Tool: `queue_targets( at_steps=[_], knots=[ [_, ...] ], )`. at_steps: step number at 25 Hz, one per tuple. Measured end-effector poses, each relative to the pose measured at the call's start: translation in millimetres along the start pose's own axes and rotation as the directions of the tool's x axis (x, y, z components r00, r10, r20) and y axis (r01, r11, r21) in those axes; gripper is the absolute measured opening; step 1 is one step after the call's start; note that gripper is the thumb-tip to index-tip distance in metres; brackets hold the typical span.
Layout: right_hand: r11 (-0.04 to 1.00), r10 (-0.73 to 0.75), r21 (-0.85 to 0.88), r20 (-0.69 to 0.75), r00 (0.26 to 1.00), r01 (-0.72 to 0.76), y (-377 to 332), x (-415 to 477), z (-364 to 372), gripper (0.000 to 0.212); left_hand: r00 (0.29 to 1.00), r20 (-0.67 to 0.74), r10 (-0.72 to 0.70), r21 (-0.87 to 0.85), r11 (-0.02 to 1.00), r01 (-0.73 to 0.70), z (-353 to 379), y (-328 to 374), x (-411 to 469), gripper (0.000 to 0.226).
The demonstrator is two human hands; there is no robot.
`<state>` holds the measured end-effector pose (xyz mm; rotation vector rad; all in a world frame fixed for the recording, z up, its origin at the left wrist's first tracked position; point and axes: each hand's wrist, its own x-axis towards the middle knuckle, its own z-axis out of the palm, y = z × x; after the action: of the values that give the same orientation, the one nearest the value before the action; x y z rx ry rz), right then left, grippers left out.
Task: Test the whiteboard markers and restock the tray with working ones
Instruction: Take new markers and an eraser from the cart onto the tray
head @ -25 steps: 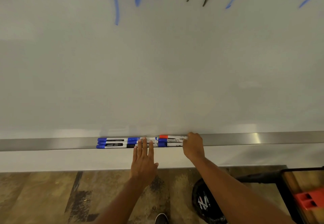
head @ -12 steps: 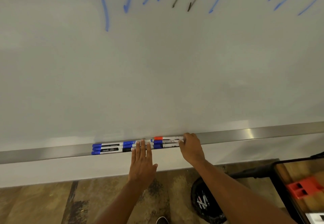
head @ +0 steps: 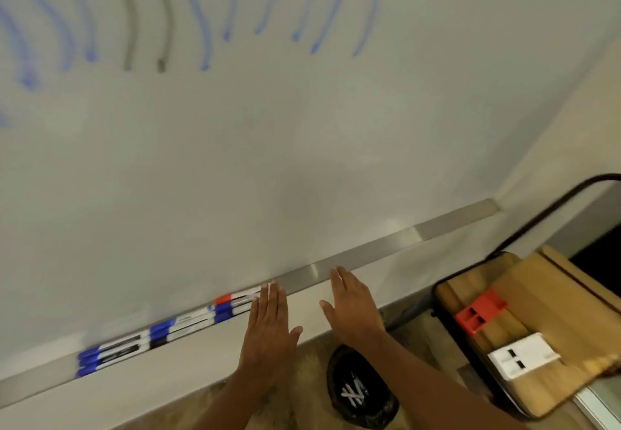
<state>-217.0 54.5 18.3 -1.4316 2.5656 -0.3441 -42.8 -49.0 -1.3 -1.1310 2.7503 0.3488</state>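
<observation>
- As markers (head: 174,325) lie packed in tray (head: 369,256), prob. light, stiff, slick; pinch mid-barrel.
- L grip (head: 268,325) & R grip (head: 353,308): flat, released, holding nothing.

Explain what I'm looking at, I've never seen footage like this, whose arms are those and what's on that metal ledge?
No machine here: a person wears a camera on the head, so the single picture looks forward and down at their own arms. They face a whiteboard with blue and grey test strokes. The ledge is its marker tray; capped whiteboard markers lie along it, mostly blue caps, one red. The left hand lies flat, fingertips at the markers' right end; the right hand is flat beside it. Neither holds anything. A black bin stands below.
</observation>
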Motion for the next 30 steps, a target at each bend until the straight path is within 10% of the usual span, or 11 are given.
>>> queue_targets(
  at_steps=[13,18,30],
  knots=[
    [0.886,0.452,0.07,-0.36,0.817,-0.459,270.5,-98.4,-130.2,0.069,0.829,-0.046,0.558,-0.107,0.822,-0.559,-3.1,305.4,72.9,0.087],
    [0.817,0.53,-0.071,-0.298,0.794,-0.572,349.4,-131.4,-149.1,0.049,0.725,0.031,0.689,-0.065,0.725,-0.686,6.5,410.2,87.6,0.089],
    [0.816,0.545,-0.182,-0.08,0.835,-0.549,426.9,-153.2,-126.7,0.078,0.647,0.347,0.679,0.13,0.648,-0.75,28.3,488.6,113.2,0.092]
  ],
)
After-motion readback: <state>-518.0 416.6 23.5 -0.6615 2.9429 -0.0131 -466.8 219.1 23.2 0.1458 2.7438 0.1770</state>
